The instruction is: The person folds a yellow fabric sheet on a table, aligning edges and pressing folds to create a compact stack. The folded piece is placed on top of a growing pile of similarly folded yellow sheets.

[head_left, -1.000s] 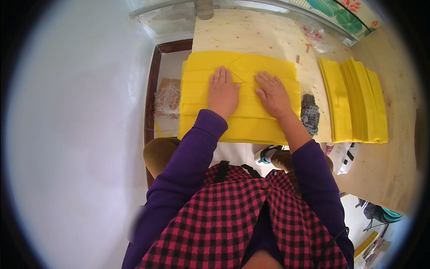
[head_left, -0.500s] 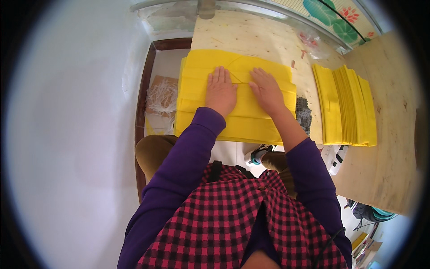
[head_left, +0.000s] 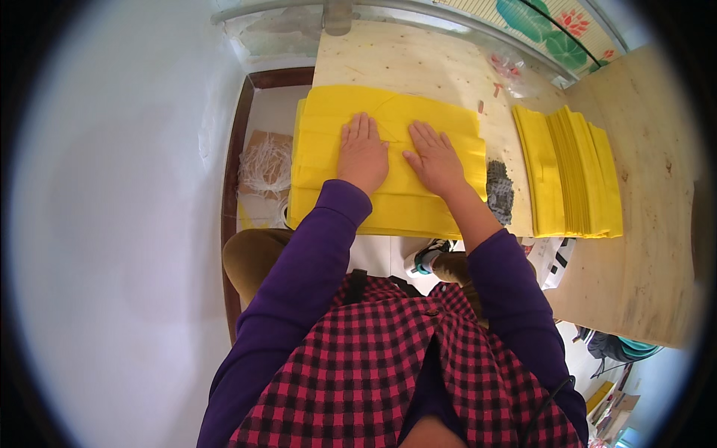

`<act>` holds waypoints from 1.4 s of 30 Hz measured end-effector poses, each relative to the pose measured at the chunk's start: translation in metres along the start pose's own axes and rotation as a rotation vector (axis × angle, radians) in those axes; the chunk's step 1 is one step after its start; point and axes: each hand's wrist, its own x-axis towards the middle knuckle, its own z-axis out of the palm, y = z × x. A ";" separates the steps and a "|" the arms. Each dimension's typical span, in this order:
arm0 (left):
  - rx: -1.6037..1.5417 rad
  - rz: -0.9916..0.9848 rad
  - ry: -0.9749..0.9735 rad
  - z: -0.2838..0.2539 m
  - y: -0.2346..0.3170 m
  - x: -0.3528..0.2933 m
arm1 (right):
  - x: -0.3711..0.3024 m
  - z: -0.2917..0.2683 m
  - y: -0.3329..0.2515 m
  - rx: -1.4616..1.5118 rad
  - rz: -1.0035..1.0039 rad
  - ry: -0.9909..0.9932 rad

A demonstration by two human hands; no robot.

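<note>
A stack of yellow folded fabric [head_left: 418, 205] lies flat at the near edge of a wooden table, with crease lines across its top sheet. My left hand [head_left: 363, 155] rests palm down on it, left of the middle, fingers stretched out. Also flat on the top sheet, my right hand [head_left: 437, 160] has its fingers extended and its thumb apart, pointing toward the left hand. Neither hand grips anything. The undersides of both palms are hidden.
A second pile of yellow folded fabric [head_left: 571, 172] sits to the right on the plywood table [head_left: 403, 56]. Between the stacks lies a grey textured cloth [head_left: 499, 193]. Clear plastic [head_left: 511, 71] is at the back. White shredded strands [head_left: 265, 163] lie on the floor at left.
My right hand has slid slightly left and nearer to me over the top sheet. The left hand stays in nearly the same spot on the fabric. The whole view has shifted a little.
</note>
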 end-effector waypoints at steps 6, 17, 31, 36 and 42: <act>-0.005 -0.009 -0.031 0.000 -0.001 0.001 | 0.010 -0.004 -0.018 -0.022 -0.140 0.051; 0.055 -0.006 -0.050 0.004 -0.002 0.003 | -0.009 0.008 -0.003 0.068 -0.002 0.047; 0.053 0.023 0.005 0.005 -0.003 0.001 | -0.045 -0.010 0.051 -0.050 0.496 -0.020; 0.045 0.043 0.016 0.007 -0.005 0.002 | -0.029 -0.020 0.031 -0.141 0.425 0.155; 0.019 0.074 0.063 0.004 -0.005 0.002 | 0.013 -0.020 -0.007 0.071 0.247 0.166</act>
